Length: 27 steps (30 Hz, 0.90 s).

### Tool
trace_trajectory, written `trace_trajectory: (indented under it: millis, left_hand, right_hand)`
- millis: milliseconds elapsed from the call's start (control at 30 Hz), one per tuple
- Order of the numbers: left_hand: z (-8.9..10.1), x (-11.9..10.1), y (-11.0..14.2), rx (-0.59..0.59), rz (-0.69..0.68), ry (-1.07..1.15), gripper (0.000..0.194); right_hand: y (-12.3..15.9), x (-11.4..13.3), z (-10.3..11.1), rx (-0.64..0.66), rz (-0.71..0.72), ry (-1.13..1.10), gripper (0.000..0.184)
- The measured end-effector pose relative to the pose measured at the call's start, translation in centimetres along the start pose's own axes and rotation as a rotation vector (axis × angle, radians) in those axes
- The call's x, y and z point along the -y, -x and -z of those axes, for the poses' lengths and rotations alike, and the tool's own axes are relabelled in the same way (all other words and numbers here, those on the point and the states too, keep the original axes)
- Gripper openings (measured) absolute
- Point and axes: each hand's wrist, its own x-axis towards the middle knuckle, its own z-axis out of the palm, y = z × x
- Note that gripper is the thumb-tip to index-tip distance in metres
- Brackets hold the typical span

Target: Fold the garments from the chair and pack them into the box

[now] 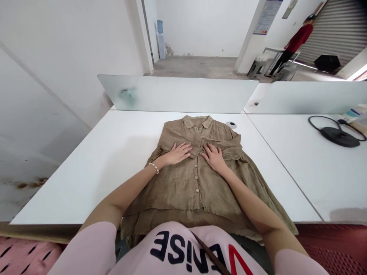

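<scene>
Head view: left hand (177, 153) flat, fingers spread, tips on folded sleeve (197, 147) of tan linen button-front shirt (183, 191); right hand (213, 157) flat just beside it, neither gripping. Shirt lies mid white table (71, 183), collar toward frosted divider (177, 93), hem hanging past near edge. Left table edge well apart, right edge nearer. Beaded bracelet (154, 167) on left wrist. Black corded device (336, 136) well off right. Person in red (298, 42) far beyond divider.
</scene>
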Motion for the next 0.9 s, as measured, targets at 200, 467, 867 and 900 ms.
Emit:
trace_trajectory:
  millis: [200, 467, 867, 900]
  left_hand:
    - [3.3, 2.6, -2.5, -0.17, -0.022, 0.107, 0.048]
    - [7.1, 9.4, -8.9, -0.451, 0.395, 0.025, 0.024]
    - [9.7, 13.8, -12.9, -0.433, 0.584, 0.107, 0.023]
    - [10.1, 13.9, -13.1, -0.431, 0.583, 0.109, 0.02]
  right_hand:
    - [-3.7, -4.3, 4.3, 0.073, -0.058, -0.125, 0.045]
    - [-13.1, -13.5, 8.8, 0.008, -0.364, 0.048, 0.026]
    - [-18.1, -16.8, 4.9, 0.079, -0.471, 0.106, 0.024]
    - [-18.3, -17.0, 5.0, 0.078, -0.469, 0.1, 0.021]
